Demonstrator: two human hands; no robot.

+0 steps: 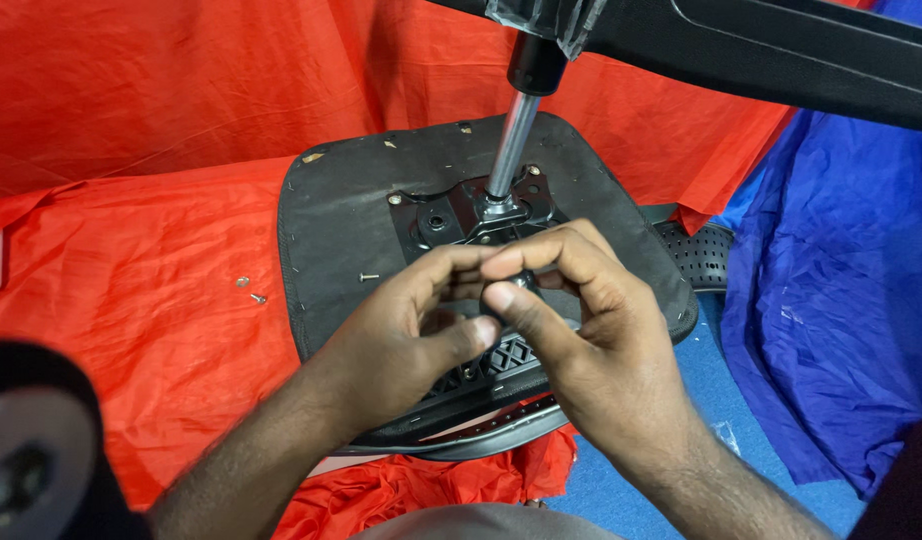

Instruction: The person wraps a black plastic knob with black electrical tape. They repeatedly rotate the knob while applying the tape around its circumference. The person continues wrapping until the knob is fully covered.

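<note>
Both hands meet over the seat (341,230): left hand (401,340) and right hand (591,340) pinch one small dark part (516,287) between fingertips. It sits at the seat's 6 o'clock, below the steel post (511,150), right fingers nearer.

Small dark part (503,292) pinched between both hands' fingertips.

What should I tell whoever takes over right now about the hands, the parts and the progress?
Left hand and right hand: fingertips pinched together on a small dark part, mostly hidden.
Upturned black chair seat lies on red cloth; silver gas cylinder stands in its black metal mounting plate.
One loose screw on the seat, two more on the cloth.
Screws not yet fitted.
</note>
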